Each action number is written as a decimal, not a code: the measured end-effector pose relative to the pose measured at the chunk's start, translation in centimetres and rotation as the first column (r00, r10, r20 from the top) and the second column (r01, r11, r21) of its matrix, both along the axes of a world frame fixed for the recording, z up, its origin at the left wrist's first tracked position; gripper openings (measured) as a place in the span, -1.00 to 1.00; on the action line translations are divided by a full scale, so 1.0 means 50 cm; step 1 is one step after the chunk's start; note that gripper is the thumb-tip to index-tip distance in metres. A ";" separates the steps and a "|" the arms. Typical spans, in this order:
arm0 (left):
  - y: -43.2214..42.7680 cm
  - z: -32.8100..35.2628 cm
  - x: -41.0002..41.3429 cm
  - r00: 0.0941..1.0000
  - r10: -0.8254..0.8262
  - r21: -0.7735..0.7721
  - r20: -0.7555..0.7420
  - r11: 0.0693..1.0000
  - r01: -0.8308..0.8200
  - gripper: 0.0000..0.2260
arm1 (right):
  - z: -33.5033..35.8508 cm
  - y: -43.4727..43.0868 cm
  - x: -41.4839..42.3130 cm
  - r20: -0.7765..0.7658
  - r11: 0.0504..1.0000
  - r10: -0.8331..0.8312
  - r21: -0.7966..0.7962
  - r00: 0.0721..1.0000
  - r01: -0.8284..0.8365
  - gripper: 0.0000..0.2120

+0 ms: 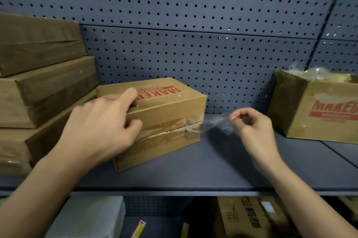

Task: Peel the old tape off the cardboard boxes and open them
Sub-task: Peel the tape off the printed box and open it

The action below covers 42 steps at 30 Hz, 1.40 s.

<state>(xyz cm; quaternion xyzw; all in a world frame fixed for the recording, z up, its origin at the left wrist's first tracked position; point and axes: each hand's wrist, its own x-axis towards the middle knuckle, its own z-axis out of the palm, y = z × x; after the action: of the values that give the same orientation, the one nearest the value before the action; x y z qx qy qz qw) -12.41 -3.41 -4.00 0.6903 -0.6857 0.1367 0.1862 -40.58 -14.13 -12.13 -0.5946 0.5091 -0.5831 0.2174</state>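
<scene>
Both of my forearms come up from the bottom edge of the frame, one on each side. Left hand [100,123], at centre left, grips the small box [170,109], fingers curled over its top edge and thumb pressed on the front face. Right hand [251,127], right of centre, pinches the tape strip [217,123] between thumb and forefinger. The strip runs from the box's right corner to my fingertips, clear and blurred, so its edges are hard to trace. That one box sits mid-frame on the dark shelf [193,170], its red print partly covered by my left fingers.

At the left of the frame I count three flat boxes in a stack [38,90], all cut off by the edge. At the right stands one open box [317,111], also cut off, with crumpled tape [313,72] on top. Behind everything runs the pegboard [193,24].

Below the shelf I make out one grey package [91,216] and one printed carton [248,216], partly hidden by my right arm.
</scene>
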 end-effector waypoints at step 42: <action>-0.019 -0.050 0.012 0.995 0.012 -0.234 0.104 0.972 0.013 -0.70 | 0.000 0.040 0.058 -0.307 0.954 0.155 -0.199 0.939 -0.223 -0.83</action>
<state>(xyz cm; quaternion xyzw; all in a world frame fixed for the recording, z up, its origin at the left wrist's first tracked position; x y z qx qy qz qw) -11.80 -4.34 -6.48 0.6553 -0.6736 0.2525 0.2302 -37.68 -12.15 -12.16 -0.7406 0.4041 -0.5220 0.1258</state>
